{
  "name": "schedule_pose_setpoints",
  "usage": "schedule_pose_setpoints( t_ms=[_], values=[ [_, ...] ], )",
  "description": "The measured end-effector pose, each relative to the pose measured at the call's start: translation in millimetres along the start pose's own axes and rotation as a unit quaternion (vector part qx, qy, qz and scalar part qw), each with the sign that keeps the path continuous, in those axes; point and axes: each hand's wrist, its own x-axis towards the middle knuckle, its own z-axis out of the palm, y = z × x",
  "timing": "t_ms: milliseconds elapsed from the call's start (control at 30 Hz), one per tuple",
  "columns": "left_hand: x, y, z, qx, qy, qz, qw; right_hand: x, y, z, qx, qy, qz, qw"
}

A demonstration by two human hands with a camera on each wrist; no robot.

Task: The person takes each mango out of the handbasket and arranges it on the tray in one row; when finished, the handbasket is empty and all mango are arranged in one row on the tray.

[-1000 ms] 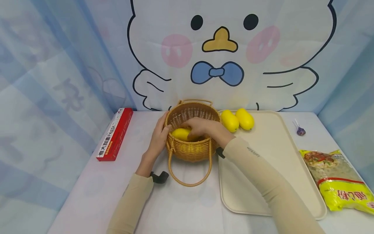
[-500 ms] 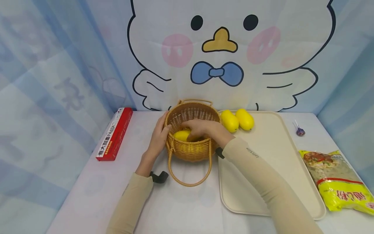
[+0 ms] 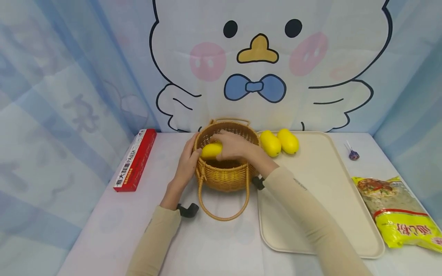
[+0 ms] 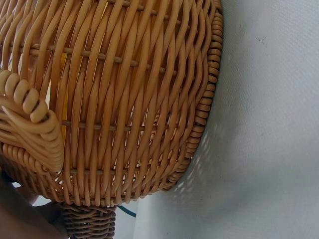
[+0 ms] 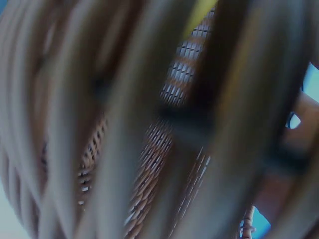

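Note:
A brown wicker basket stands mid-table, its front handle folded down toward me. At its left side my left hand grips the rim, thumb over the edge and fingers around the outside. My right hand reaches over the basket's mouth and holds a yellow lemon at the level of the rim, near my left thumb. Close up, the left wrist view shows the basket's woven side against the white cloth. Blurred wicker strands fill the right wrist view, with a sliver of yellow at the top.
Right of the basket lies a cream tray with two lemons at its back left corner. A red pasta box is on the left. At the right are a noodle bag and a small wrapped lollipop.
My right hand has risen from inside the basket, bringing the lemon up to rim level. The left hand keeps its grip on the rim, and the basket stays put.

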Motion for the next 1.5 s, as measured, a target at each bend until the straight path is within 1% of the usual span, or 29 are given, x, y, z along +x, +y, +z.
schedule_pose_setpoints(
  t_ms=[133,233,300,467,533,600,767,867,1100,1233,1367,1467,1500],
  values=[
    [-2.8,-0.1,-1.7,0.004,0.005,0.008,0.9999,-0.9,-2.6,-1.8,0.003,0.042,-0.005,0.999],
    [-2.6,-0.9,-2.2,0.005,0.006,0.017,0.9998,-3.2,-4.5,-4.8,0.019,0.074,-0.004,0.997],
    [-1.3,-1.6,-2.1,0.003,0.006,0.022,0.9997,-5.6,-5.0,-6.6,0.031,0.103,-0.003,0.994],
    [1.6,-3.2,-0.3,0.001,0.005,0.026,0.9997,-13.3,-3.9,-8.8,0.04,0.198,-0.014,0.979],
    [2.3,-3.4,0.4,0.002,0.007,0.021,0.9998,-15.9,-3.7,-9.1,0.045,0.228,-0.018,0.973],
    [2.8,-3.5,0.5,0.004,0.006,0.016,0.9998,-17.9,-4.1,-9.6,0.052,0.249,-0.016,0.967],
    [3.3,-4.9,1.7,0.003,0.003,0.014,0.9999,-24.0,-4.0,-11.1,0.08,0.286,-0.007,0.955],
    [3.1,-5.0,1.8,0.003,0.002,0.015,0.9999,-27.8,-2.8,-11.6,0.096,0.3,-0.008,0.949],
    [2.5,-2.8,1.6,-0.008,0.005,0.009,0.9999,-40.6,5.0,-11.9,0.134,0.345,-0.04,0.928],
    [1.6,-0.9,0.6,-0.006,0.007,0.005,1.0,-51.3,13.4,-12.2,0.15,0.368,-0.042,0.917],
    [-7.3,23.1,-3.3,-0.003,0.004,-0.005,1.0,-61.3,24.3,-14.2,0.166,0.393,-0.037,0.904],
    [-12.5,41.5,-5.7,-0.006,-0.002,-0.009,0.9999,-68.5,34.7,-14.9,0.177,0.415,-0.03,0.892],
    [-11.8,41.5,-5.6,-0.006,-0.002,-0.007,1.0,-71.4,37.7,-15.0,0.181,0.423,-0.027,0.888]
  ],
)
